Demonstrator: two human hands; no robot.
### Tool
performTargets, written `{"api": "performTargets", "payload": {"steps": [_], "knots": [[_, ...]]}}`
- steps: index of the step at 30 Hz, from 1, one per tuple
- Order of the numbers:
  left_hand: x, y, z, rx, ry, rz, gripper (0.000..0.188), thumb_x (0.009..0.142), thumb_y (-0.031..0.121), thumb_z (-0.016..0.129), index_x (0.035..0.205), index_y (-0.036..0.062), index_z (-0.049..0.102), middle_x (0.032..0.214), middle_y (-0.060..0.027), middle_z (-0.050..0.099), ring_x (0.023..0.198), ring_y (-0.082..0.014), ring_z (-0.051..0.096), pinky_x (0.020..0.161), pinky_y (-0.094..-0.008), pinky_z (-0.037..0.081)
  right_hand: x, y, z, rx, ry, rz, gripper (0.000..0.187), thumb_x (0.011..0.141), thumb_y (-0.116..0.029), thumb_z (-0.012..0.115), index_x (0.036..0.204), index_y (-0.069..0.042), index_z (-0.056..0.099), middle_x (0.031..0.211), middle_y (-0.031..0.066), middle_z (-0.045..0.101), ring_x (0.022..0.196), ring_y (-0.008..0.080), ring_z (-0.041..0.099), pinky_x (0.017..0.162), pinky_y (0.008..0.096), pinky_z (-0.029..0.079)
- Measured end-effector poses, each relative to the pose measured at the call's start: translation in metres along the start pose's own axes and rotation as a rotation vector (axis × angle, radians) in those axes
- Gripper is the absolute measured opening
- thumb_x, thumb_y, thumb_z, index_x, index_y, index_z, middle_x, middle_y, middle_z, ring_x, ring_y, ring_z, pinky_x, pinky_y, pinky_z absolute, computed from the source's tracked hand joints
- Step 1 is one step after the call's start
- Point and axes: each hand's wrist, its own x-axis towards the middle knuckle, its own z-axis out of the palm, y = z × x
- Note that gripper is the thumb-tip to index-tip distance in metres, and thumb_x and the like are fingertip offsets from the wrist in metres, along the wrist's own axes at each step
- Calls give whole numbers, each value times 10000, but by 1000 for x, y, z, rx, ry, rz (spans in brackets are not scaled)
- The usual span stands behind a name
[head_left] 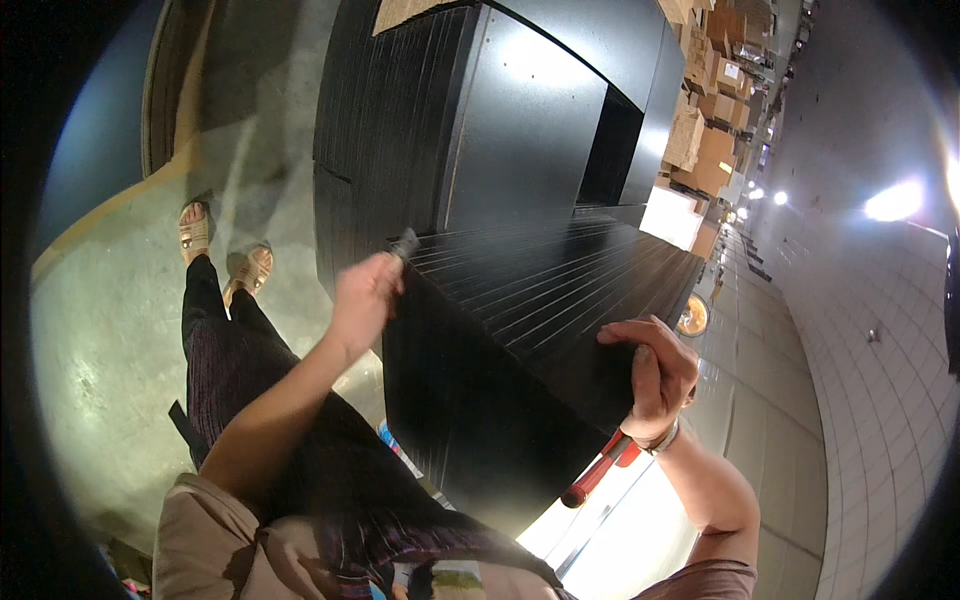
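My left hand (364, 304) is closed in a pinch at the left corner of a black panel (470, 390). From its fingers sticks a small grey-tipped thing (405, 243), blurred, its kind unclear. My right hand (662, 368), with a band on the wrist, is at the right end of a row of black panels (540, 280). Its index finger reaches out and the thumb is bent, with a gap between them; the other fingers are partly hidden. Below that wrist a red handle-like thing (592, 482) lies by the panel's edge, partly covered.
Behind the row rises a tall stack of black boards (390, 130) with large smooth black faces (530, 120). Cardboard boxes (705, 155) are piled beyond it. A round orange-brown object (693, 314) shows past the row. Sandalled feet (195, 232) stand on the greenish floor (110, 340) at left.
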Motion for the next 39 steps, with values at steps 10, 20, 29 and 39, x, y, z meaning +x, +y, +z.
{"api": "performTargets", "payload": {"steps": [10, 20, 29, 39], "knots": [[10, -12, 2, 181, 140, 96, 415, 1011, 328, 513, 756, 2, 541, 635, -187, 490, 572, -328, 526, 571, -409, 421, 2, -3, -1, -24, -21, 7, 224, 775, -18, 471, 855, 74, 660, 754, 149, 658, 615, 229, 588, 594, 307, 442], [22, -31, -6, 165, 112, 4, 400, 1007, 307, 509, 739, 14, 546, 637, -158, 520, 596, -319, 539, 598, -380, 442, 1, -6, -5, -79, -52, 7, 283, 815, -82, 450, 891, 64, 681, 794, 149, 684, 606, 159, 580, 588, 275, 434], [6, -5, -16, 190, 46, 54, 340, 1002, 273, 524, 776, 20, 555, 630, -145, 538, 596, -302, 559, 595, -379, 442, -1, -1, -2, -53, -16, -33, 267, 781, -50, 457, 870, 81, 671, 771, 159, 674, 618, 198, 599, 594, 288, 449], [31, -42, -28, -393, 8, -274, 345, 1022, 295, 534, 780, 48, 539, 576, 18, 425, 500, -76, 394, 464, -267, 299, 2, -1, -2, -116, -39, -31, 316, 831, -122, 453, 886, 73, 696, 808, 179, 695, 691, 223, 659, 657, 301, 512]]}}
